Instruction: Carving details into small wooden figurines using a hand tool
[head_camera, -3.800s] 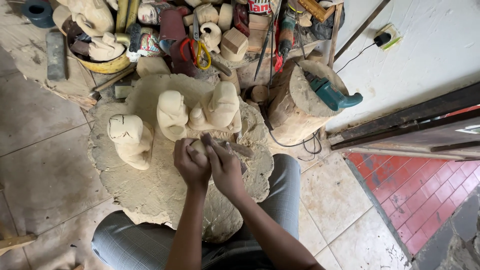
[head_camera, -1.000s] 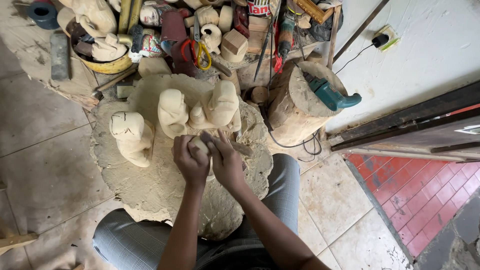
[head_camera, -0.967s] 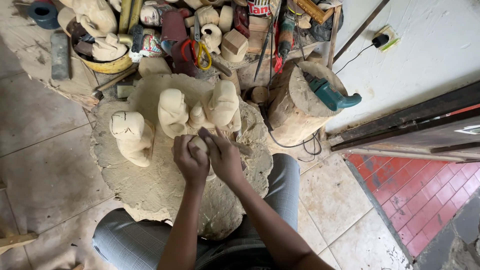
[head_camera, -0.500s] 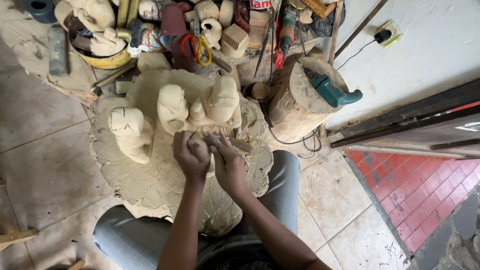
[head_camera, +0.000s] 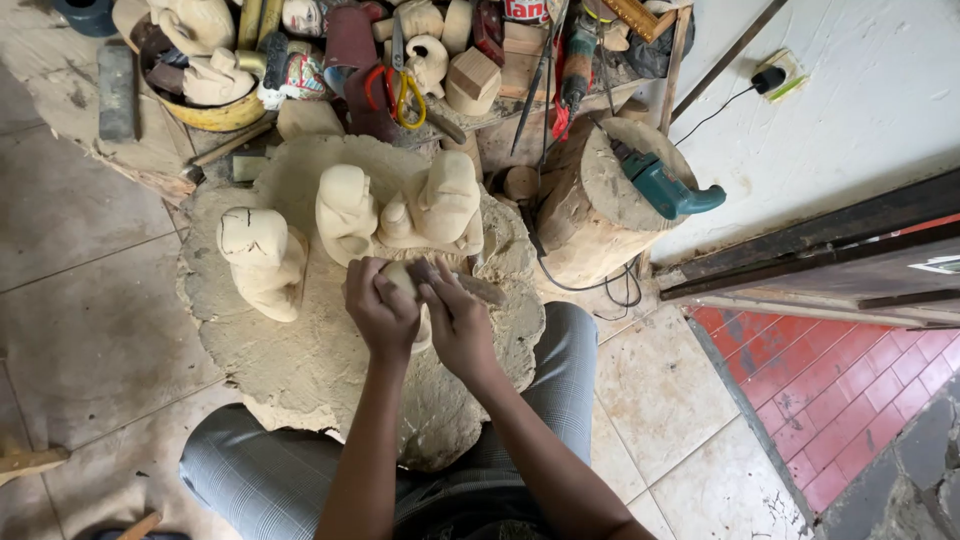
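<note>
- Both hands are sitting slightly lower than half a second ago.
- Left hand (head_camera: 380, 310) fingers are clamping a small pale carving (head_camera: 408, 282).
- Right hand (head_camera: 458, 322) fingers are closing around a carving tool (head_camera: 478, 288), touching the carving.
- Larger wooden figures (head_camera: 400, 205) are standing just beyond the fingertips.

Pale, matt raw wood marks the carved figures (head_camera: 400, 205) and the rough, dusty slab (head_camera: 300, 340) beneath them. A bark-skinned log stump (head_camera: 590, 215) carries a glossy teal plastic power tool (head_camera: 665, 188). The floor (head_camera: 90, 330) is smooth tile, the trousers (head_camera: 260, 470) checked grey cloth.
</note>
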